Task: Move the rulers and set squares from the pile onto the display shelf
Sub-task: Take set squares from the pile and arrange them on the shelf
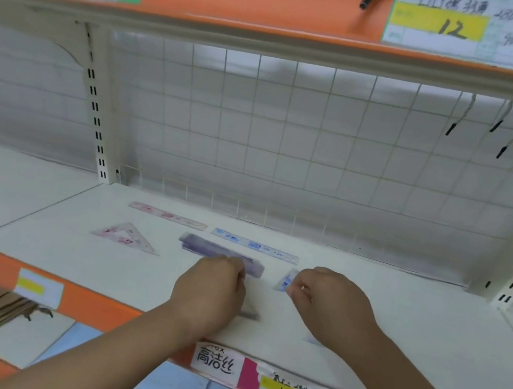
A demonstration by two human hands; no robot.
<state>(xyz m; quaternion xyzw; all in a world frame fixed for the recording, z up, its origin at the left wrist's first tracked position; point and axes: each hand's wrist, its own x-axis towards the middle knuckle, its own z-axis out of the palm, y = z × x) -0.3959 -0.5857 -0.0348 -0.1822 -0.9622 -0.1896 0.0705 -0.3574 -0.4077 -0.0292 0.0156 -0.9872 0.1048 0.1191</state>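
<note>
Blue set square (285,280) pinched by right fingers (296,288); left fingers (237,267) curled, grip unclear, at purple rulers (205,247).

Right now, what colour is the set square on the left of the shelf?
The set square is pink and translucent, seen in the head view.

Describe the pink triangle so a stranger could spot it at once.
On the white shelf below the wire grid, left of the left hand, lies the pink set square. It is the only pink triangle; the pink ruler behind is a straight strip.
</note>
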